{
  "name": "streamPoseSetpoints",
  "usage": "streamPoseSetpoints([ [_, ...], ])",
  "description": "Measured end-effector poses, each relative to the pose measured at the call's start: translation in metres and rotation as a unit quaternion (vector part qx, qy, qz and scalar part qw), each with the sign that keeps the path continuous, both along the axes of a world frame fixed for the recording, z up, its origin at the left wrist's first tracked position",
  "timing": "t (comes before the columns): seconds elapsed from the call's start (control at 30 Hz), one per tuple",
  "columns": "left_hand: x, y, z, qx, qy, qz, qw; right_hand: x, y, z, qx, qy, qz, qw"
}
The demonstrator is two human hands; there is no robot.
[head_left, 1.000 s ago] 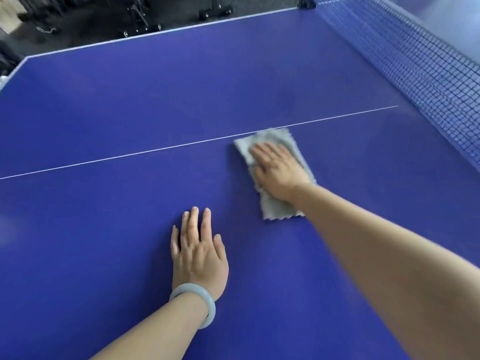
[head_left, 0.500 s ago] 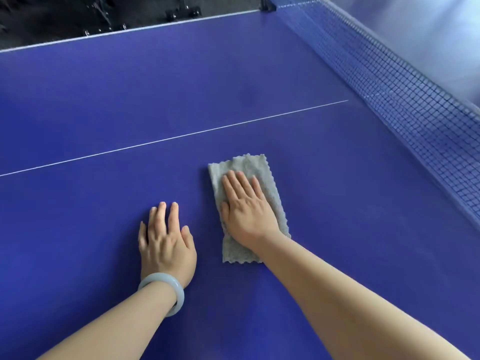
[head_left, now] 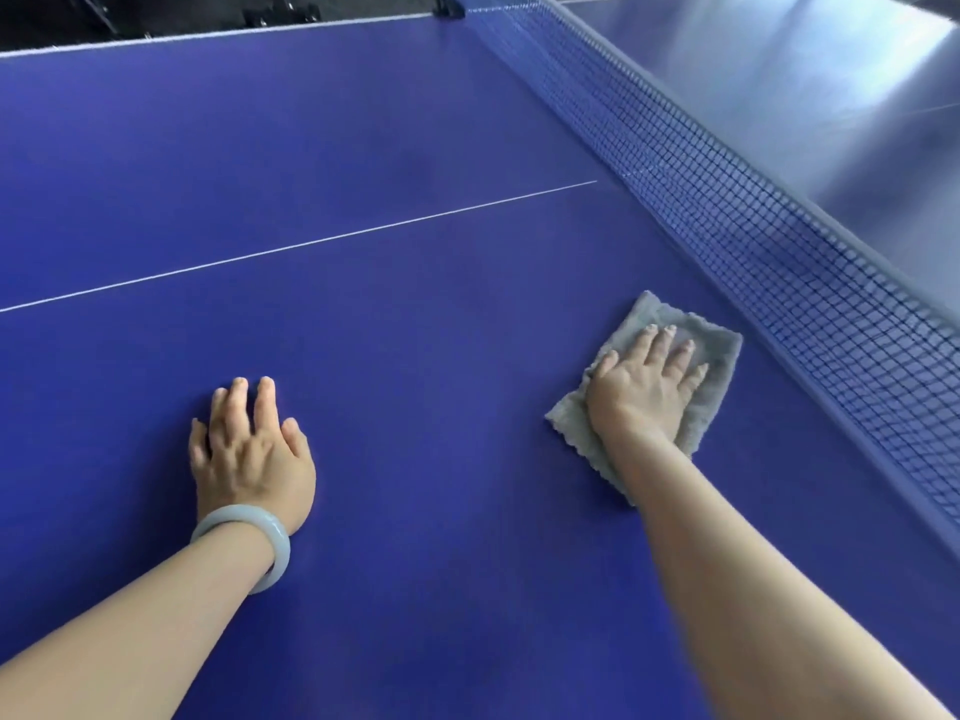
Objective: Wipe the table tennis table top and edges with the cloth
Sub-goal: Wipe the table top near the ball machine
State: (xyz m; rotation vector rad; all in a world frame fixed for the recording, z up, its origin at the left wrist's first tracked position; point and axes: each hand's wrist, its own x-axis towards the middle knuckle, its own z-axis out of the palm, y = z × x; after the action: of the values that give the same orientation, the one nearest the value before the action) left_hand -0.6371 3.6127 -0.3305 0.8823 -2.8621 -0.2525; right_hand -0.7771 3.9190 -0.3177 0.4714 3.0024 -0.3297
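Right now the blue worktop [head_left: 363, 148] is filling almost the whole view, with the net [head_left: 727, 189] running along its right side from near to far and a thin white line [head_left: 311, 244] crossing its far part. Both hands are lying flat and well apart on the surface, neither curled round anything. The right hand [head_left: 644, 392] is pressing the grey cloth [head_left: 722, 345] down with straight, spread fingers, while the left hand [head_left: 249, 459] is resting bare on the worktop to the left, a pale bracelet [head_left: 270, 527] sitting at its wrist. The cloth is lying on the right, near the foot of the net but apparently not touching it, its long axis running from near-left to far-right in line with the forearm. Judging by this, the right hand is placed for the next stroke, with the strip beside the net just to its right.
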Motion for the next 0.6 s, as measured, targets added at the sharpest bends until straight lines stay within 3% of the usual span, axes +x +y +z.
streamPoseSetpoints([
  [0.07,0.0,0.001,0.003,0.0,-0.005,-0.004,1.0,0.042,-0.035,-0.009,0.011,0.03,0.132,0.991],
  [0.17,0.002,0.006,0.007,0.003,-0.021,-0.008,1.0,0.072,-0.035,-0.011,-0.011,0.043,0.346,0.937],
  [0.23,0.006,0.016,0.011,0.002,-0.035,-0.019,0.999,0.063,0.007,-0.004,-0.014,0.052,0.376,0.925],
  [0.43,0.046,0.086,0.012,0.045,-0.033,-0.083,0.995,0.054,0.14,0.004,0.018,0.002,0.095,0.995],
  [0.53,0.073,0.132,0.008,0.033,-0.027,-0.152,0.988,0.076,0.122,0.004,-0.007,-0.008,-0.054,0.998],
  [0.6,0.081,0.143,0.007,0.018,-0.032,-0.169,0.985,0.103,0.085,0.001,-0.009,-0.006,-0.077,0.997],
])
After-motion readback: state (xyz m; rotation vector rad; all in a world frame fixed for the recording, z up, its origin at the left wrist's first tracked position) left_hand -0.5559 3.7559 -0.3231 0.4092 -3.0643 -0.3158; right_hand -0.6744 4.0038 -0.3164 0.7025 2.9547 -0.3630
